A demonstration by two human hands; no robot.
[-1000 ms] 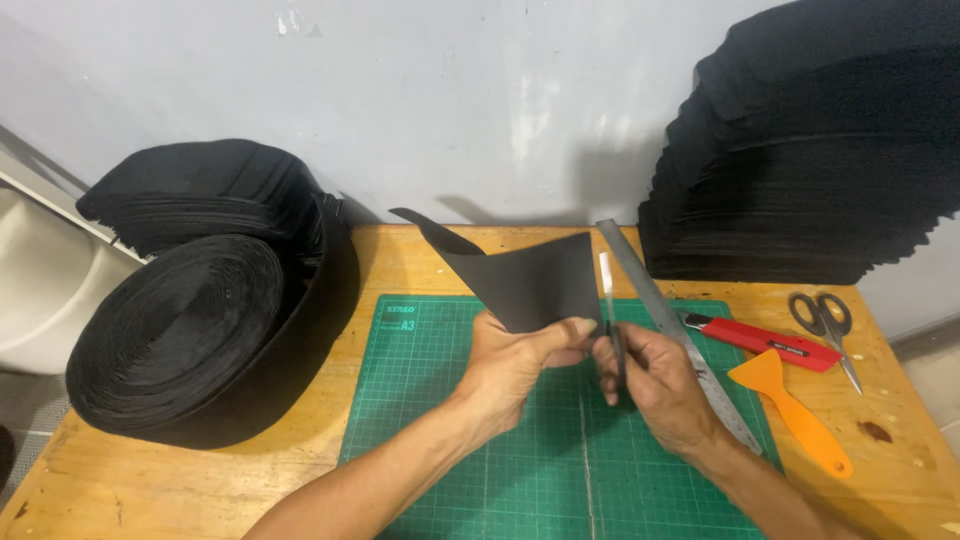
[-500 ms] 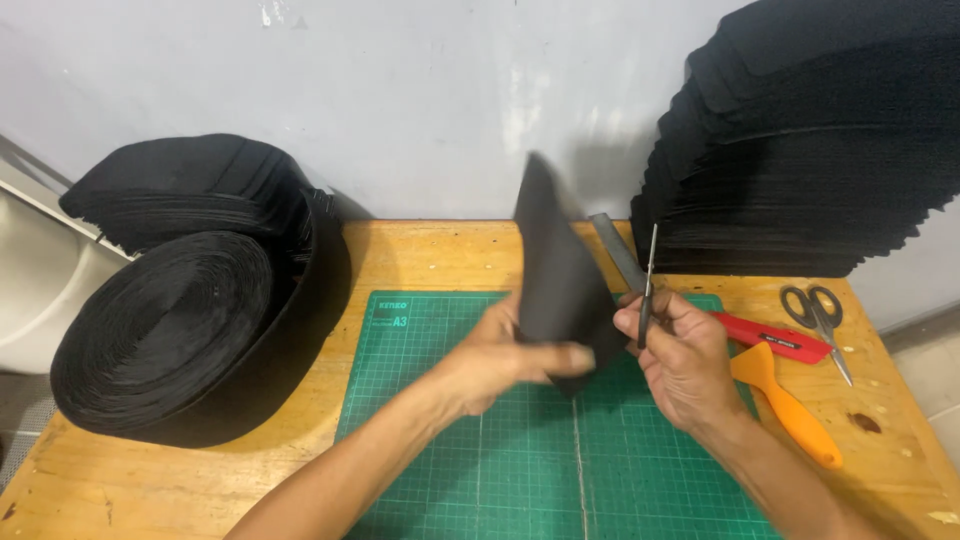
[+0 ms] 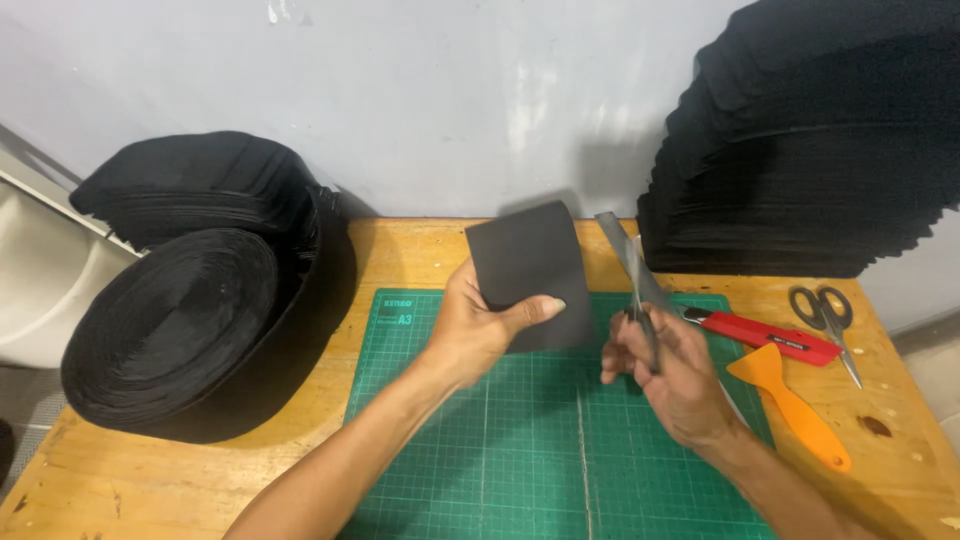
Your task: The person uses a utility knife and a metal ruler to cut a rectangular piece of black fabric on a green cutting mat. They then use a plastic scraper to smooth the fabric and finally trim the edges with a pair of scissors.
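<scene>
My left hand (image 3: 478, 330) holds a black rectangular sheet (image 3: 525, 260) upright above the green cutting mat (image 3: 480, 440), thumb across its lower front. My right hand (image 3: 682, 388) is just to the right of the sheet, apart from it, fingers closed around a slim metal cutting tool (image 3: 638, 285) that points upward. A steel ruler (image 3: 612, 232) lies diagonally on the mat, partly hidden behind the right hand.
A red utility knife (image 3: 765, 335), an orange scraper (image 3: 790, 405) and scissors (image 3: 825, 312) lie on the wooden table (image 3: 400, 250) at the right. A tall stack of black sheets (image 3: 800, 150) stands back right. Round black piles (image 3: 170, 320) fill the left side.
The left hand has turned the black sheet from a bent, edge-on pose to flat and facing me. The right hand drew back from it to the right, still gripping the tool.
</scene>
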